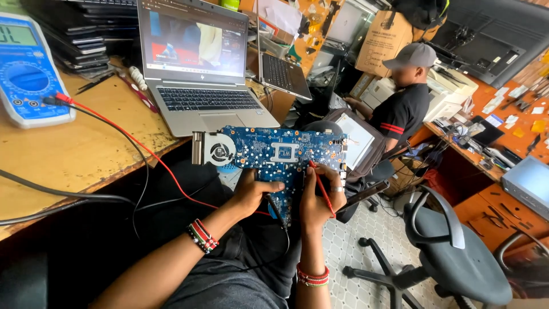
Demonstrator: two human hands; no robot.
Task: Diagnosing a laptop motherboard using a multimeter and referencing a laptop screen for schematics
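Blue laptop motherboard [274,153] (fan at its left end) sits above the lap, near the desk [68,154] edge. The left hand [251,191] grips its lower edge, fingers curled around it. The right hand [321,197] pinches a red probe [322,186], tip on the board. A multimeter [26,68] lies far left.

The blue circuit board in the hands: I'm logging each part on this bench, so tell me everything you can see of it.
The circuit board is a blue laptop-type board, wide along the top with a narrower part running down between the hands. A round fan with a finned metal block sits at its left end, and a square silver frame lies near the middle. It is held in the air over the lap, beside the desk edge, face up. The left hand grips it from below; the right hand touches a red probe to its right part.
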